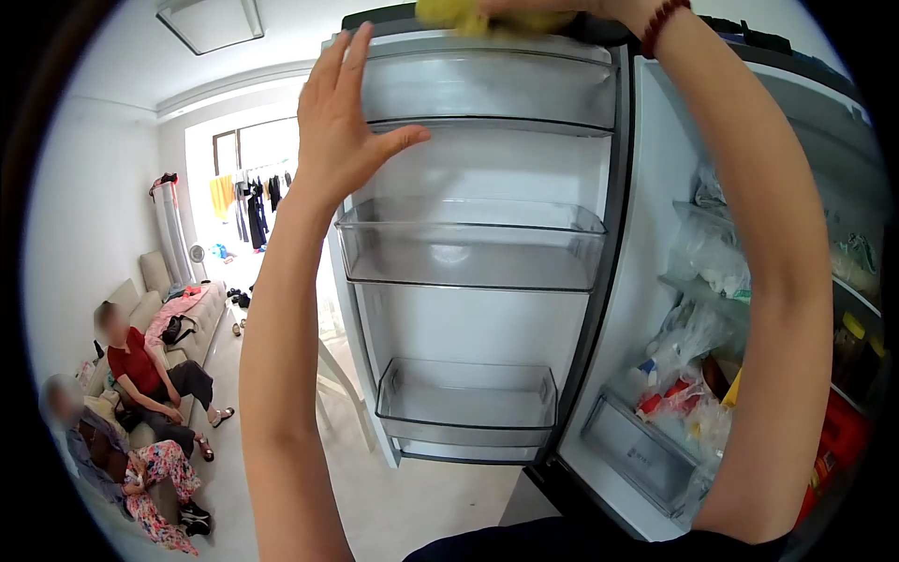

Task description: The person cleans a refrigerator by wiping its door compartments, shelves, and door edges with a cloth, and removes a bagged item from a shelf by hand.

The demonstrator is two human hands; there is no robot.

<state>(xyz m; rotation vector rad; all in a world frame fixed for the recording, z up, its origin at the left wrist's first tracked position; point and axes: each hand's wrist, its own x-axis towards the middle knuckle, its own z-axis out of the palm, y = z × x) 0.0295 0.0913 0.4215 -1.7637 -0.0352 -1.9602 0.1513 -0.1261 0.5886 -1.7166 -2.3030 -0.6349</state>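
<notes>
Yellow cloth of soft, bunched-looking fabric (459, 17) lies at the top centre of the frame, at the upper edge of a white-lined refrigerator door with dark edging (468, 169). The right hand (599, 6), with a dark-red beaded bracelet (663, 26) at its wrist, grasps it; the frame's upper border cuts off much of that hand and the cloth is blurred, so I cannot tell how far the fingers curl or whether the cloth touches the door. Gathering the fabric under the fingers probably gives a thicker pad to press with.

Because the door stands swung out, its inner face and three see-through plastic bins (487, 89) lie within reach. At the upper left of the door, the left hand (339, 136) holds nothing: its fingers extend upward and its thumb spreads rightward, just below the top bin. Contact with the door's edge is unclear; such a placing could steady it.

Both arms are raised. The left arm (286, 309) climbs almost upright through left of centre; the right arm (787, 234) bends at the elbow along the right side, crossing in front of translucent plastic bags (716, 258) inside the refrigerator. Two seated people (140, 370) are well apart, lower left.
</notes>
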